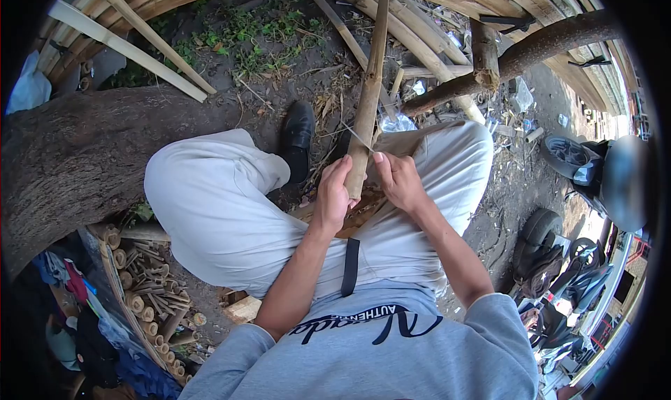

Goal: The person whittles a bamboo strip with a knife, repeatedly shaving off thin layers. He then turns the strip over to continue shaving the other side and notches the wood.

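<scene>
A long bamboo pole (pixel 369 106) runs from the top of the view down to its near end between my knees. My left hand (pixel 334 194) is wrapped round this near end. Across the pole, just above my left hand, lies a thin blade (pixel 358 137), slanting up to the left. My right hand (pixel 397 181) is closed at the blade's lower right end, with the thumb along it; the handle is hidden in my fingers. Both hands are close together over my lap.
A thick tree trunk (pixel 77 162) lies at the left. A bare branch (pixel 517 57) crosses the upper right. Cut bamboo pieces (pixel 150 281) fill a rack at the lower left. Motorcycles (pixel 570 159) stand at the right. My black shoe (pixel 299 127) rests on the dirt.
</scene>
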A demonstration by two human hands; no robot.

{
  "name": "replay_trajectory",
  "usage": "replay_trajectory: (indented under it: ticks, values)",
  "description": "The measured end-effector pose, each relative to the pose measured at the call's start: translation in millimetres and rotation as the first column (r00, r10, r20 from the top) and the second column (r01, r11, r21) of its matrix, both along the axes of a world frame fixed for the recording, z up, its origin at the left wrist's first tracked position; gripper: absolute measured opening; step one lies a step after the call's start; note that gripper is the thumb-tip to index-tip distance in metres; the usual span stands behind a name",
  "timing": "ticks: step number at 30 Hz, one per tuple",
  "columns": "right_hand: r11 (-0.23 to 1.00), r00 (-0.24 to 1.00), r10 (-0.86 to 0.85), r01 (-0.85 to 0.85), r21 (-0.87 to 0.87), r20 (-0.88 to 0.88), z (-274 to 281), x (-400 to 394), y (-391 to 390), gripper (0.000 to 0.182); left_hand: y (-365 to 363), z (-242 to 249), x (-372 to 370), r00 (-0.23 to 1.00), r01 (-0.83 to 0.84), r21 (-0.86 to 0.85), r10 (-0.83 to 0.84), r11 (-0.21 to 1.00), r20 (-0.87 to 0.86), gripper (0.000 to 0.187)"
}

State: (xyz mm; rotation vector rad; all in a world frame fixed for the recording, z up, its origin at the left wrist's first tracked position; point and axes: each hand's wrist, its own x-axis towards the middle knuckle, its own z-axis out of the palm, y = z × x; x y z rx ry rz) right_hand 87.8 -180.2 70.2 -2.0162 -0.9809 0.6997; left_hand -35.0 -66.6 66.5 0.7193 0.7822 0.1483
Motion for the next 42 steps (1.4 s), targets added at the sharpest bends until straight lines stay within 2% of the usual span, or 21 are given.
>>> replay_trajectory:
  ticks: [3, 5, 7, 8, 11, 13, 14, 21, 25, 27, 29, 30, 31, 32, 33, 35, 37, 39, 40, 41, 42]
  values:
    - [0.979, 0.981, 0.182, -0.175, 0.103, -0.061, 14.1, -22.7, -11.0, 0.04, 6.9, -1.1, -6.3, 0.998, 0.042, -0.013, -0.041, 0.999, 0.045, 0.035]
    - [0.973, 0.972, 0.227, -0.229, 0.024, 0.055, 4.8, -15.1, -15.9, 0.039, 6.4, 4.4, -2.8, 0.995, 0.084, -0.003, -0.083, 0.996, 0.051, 0.035]
    - [0.998, 0.998, -0.056, 0.056, 0.0, -0.024, -2.3, -2.4, -4.9, 0.038, 2.0, 21.4, 5.9, 0.992, 0.054, 0.054, -0.048, 0.997, -0.118, 0.036]
    - [0.996, 0.997, -0.081, 0.081, 0.042, 0.0, -2.8, -2.2, -4.8, 0.036, 2.2, 19.3, 5.6, 0.992, 0.055, 0.054, -0.048, 0.997, -0.12, 0.036]
    - [0.991, 0.995, 0.062, -0.052, 0.121, -0.081, 10.3, -22.3, -14.6, 0.037, 8.6, 12.6, -1.1, 0.996, 0.063, -0.002, -0.063, 0.998, -0.065, 0.036]
    - [0.988, 0.987, 0.075, -0.055, 0.142, -0.14, 12.7, -28.1, -18.2, 0.037, 17.1, 10.5, -6.4, 0.986, 0.148, -0.004, -0.148, 0.989, 0.073, 0.035]
    - [0.982, 0.99, 0.103, -0.086, 0.168, -0.095, 11.7, -27.9, -20.1, 0.037, 17.2, 8.1, -5.7, 0.986, 0.148, -0.024, -0.146, 0.989, 0.076, 0.045]
    - [0.941, 0.959, 0.258, -0.277, 0.193, 0.121, -1.1, -27.8, -22.9, 0.038, 17.8, 2.7, -4.4, 0.989, 0.121, -0.032, -0.118, 0.992, 0.091, 0.037]
    - [0.948, 0.96, 0.239, -0.264, 0.177, 0.149, 7.2, -24.2, -20.8, 0.039, 14.7, 4.5, -0.4, 0.992, 0.093, -0.066, -0.086, 0.994, 0.092, 0.036]
    - [0.95, 0.93, 0.256, -0.292, 0.109, 0.263, 9.3, -21.7, -20.5, 0.043, 12.0, -5.6, -1.4, 0.995, 0.082, -0.062, -0.078, 0.995, 0.063, 0.036]
    - [0.946, 0.925, 0.281, -0.312, 0.087, 0.256, 6.2, -16.3, -20.5, 0.042, 7.1, -35.9, -7.5, 0.992, 0.123, 0.306, -0.118, 0.944, -0.034, 0.034]
    - [0.941, 0.919, 0.307, -0.332, 0.065, 0.249, 3.7, -13.5, -20.1, 0.041, 7.3, -30.8, -7.2, 0.992, 0.124, 0.306, -0.119, 0.944, -0.036, 0.034]
    - [0.941, 0.92, 0.306, -0.331, 0.065, 0.246, -0.2, -10.0, -18.8, 0.041, 8.2, -19.1, -5.9, 0.996, 0.073, 0.08, -0.077, 0.994, 0.049, 0.033]
    - [0.977, 0.944, 0.202, -0.215, 0.02, 0.261, -4.9, -6.0, -16.7, 0.041, 8.7, -9.4, -4.9, 0.992, 0.035, -0.152, -0.016, 0.988, 0.122, 0.033]
    - [0.995, 0.954, 0.096, -0.093, -0.023, 0.283, -5.7, -2.8, -14.4, 0.041, 8.4, -3.1, -3.8, 0.992, 0.037, -0.15, -0.018, 0.988, 0.123, 0.033]
    - [0.998, 0.958, 0.06, -0.053, -0.032, 0.281, 1.5, -1.9, -15.8, 0.04, 5.9, 4.6, -0.3, 0.991, 0.066, -0.177, -0.045, 0.982, 0.123, 0.034]
    - [0.958, 0.927, 0.255, -0.281, 0.059, 0.273, 8.0, -17.1, -21.5, 0.044, 2.0, -22.3, -4.7, 0.99, 0.033, -0.177, -0.008, 0.984, 0.142, 0.033]
    - [0.947, 0.925, 0.266, -0.303, 0.108, 0.27, -2.4, -16.6, -21.6, 0.043, -1.1, -42.7, -6.7, 0.999, 0.035, 0.181, -0.03, 0.983, -0.033, 0.034]
    - [0.983, 0.957, 0.141, -0.165, 0.075, 0.254, -13.0, -6.6, -17.0, 0.042, 5.9, -2.8, -3.4, 0.986, 0.063, -0.253, -0.02, 0.965, 0.167, 0.033]
    - [0.999, 0.97, 0.013, -0.025, 0.043, 0.244, -19.2, -0.9, -14.5, 0.042, 5.2, 3.8, -3.2, 0.985, 0.061, -0.253, -0.017, 0.966, 0.17, 0.033]
    - [0.999, 0.972, -0.006, -0.003, 0.038, 0.236, -18.7, -1.4, -12.7, 0.042, 6.0, 7.8, -1.9, 0.983, 0.063, -0.282, -0.01, 0.957, 0.185, 0.034]
